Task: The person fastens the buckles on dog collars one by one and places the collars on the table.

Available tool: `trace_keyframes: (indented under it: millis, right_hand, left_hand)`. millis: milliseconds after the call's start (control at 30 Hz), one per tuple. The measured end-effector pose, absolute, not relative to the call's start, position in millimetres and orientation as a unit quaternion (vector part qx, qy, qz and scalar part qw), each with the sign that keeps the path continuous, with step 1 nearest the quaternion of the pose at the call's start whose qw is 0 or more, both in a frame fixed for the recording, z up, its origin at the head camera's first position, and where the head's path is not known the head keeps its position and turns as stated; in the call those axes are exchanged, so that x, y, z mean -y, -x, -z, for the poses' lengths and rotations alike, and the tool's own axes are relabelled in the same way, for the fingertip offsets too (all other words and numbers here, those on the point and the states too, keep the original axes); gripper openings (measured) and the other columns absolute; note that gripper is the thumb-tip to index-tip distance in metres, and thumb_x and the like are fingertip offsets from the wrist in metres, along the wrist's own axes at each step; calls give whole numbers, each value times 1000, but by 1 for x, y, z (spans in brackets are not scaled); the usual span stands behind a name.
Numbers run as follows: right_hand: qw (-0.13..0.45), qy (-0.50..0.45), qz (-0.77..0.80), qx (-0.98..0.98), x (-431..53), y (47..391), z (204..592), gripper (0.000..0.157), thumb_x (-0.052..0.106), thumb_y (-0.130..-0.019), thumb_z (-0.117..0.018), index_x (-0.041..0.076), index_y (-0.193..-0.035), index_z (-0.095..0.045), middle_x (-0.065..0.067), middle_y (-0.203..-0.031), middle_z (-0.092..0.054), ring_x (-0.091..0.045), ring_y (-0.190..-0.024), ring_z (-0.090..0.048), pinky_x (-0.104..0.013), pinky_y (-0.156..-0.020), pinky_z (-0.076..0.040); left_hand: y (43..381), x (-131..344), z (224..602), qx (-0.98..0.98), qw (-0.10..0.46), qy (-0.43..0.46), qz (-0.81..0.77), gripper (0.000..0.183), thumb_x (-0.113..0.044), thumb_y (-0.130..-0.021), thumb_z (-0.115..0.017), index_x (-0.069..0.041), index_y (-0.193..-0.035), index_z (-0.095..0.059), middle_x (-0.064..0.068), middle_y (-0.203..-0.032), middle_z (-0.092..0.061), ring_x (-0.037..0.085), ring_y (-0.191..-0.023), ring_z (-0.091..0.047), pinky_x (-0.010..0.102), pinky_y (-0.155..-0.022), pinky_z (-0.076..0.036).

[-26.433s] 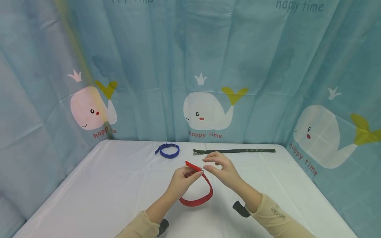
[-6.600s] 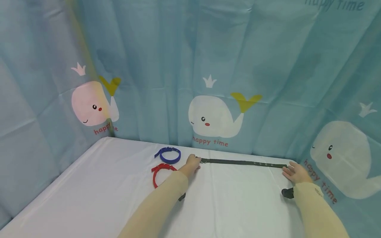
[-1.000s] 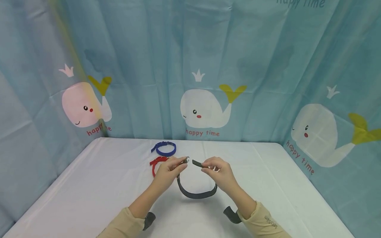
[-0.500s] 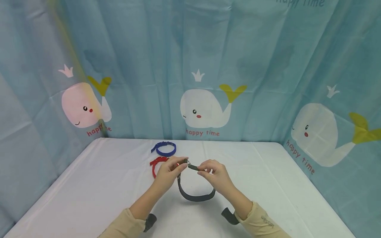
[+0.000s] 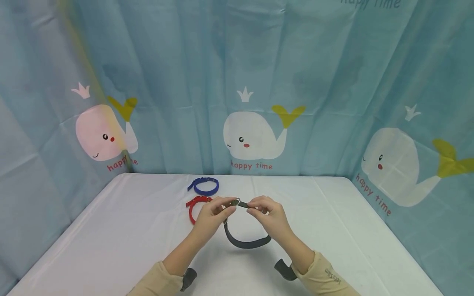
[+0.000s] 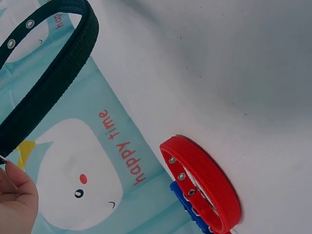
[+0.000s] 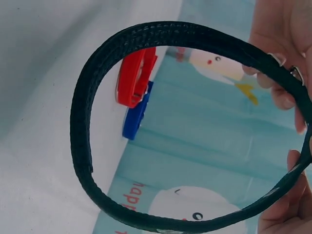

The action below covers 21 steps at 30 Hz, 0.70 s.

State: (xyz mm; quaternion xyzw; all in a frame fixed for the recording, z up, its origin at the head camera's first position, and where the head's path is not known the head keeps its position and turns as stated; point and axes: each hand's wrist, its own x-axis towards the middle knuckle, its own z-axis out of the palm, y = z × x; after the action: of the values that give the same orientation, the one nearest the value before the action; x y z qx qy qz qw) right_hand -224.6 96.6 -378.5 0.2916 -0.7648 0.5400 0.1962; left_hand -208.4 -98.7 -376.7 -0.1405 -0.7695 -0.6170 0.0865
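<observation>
A dark green collar (image 5: 247, 245), studded with metal eyelets, is bent into a loop above the table in the head view. My left hand (image 5: 210, 216) pinches its buckle end between thumb and fingers. The collar's free end is pinched by my right hand (image 5: 273, 218), and its tip meets the metal buckle (image 5: 237, 201); how far it passes through I cannot tell. The right wrist view shows nearly the whole loop, with fingers (image 7: 280, 92) behind the metal fittings. In the left wrist view, eyelets show along the collar (image 6: 53, 80).
A red collar (image 5: 191, 211), fastened in a ring, lies on the white table (image 5: 122, 230) behind my left hand, partly covered by it. Just beyond is a blue collar (image 5: 207, 192), also looped. A whale-print curtain (image 5: 177, 102) encloses the table's back and sides.
Earlier I held the red collar; it now lies near the blue one. The green collar, once flat on the table, is lifted and looped. Its tip has moved left to the buckle.
</observation>
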Motion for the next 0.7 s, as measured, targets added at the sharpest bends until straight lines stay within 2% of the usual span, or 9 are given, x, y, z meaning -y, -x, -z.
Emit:
trace_keyframes:
  millis: [200,433,600,700]
  right_hand:
    - [180,-283,-552,763,-93,222,376,13,-5,-80,-74,1,-90,-68,-10,-85,-66,-10,-70,-48,-22,-61,-43]
    - [151,-257,-563,771,-91,223,378,19,-5,-80,-74,2,-93,-62,-8,-90,-66,-9,-71,-51,-22,-63,-43]
    - [141,-231,-542,796,-99,225,383,17,0,-82,-74,6,-96,-68,-1,-92,-68,-12,-79,-54,-26,-72,-45]
    - [135,-207,-539,806,-106,226,389,13,1,-82,-74,6,-94,-72,0,-90,-70,-14,-81,-55,-28,-72,-45]
  left_hand:
    - [211,95,380,772,85,146,613,26,-9,-88,-71,-4,-114,-71,3,-90,-62,16,-70,-47,22,-62,-43]
    - [209,91,379,777,100,117,610,25,-16,-90,-70,-6,-113,-71,4,-90,-59,15,-67,-45,23,-57,-42]
    - [207,92,375,776,112,96,614,25,-20,-92,-69,-9,-114,-71,4,-88,-58,17,-72,-45,24,-60,-42]
    - [206,96,372,766,116,76,628,26,-20,-91,-69,-9,-115,-71,4,-82,-55,17,-70,-45,23,-59,-42]
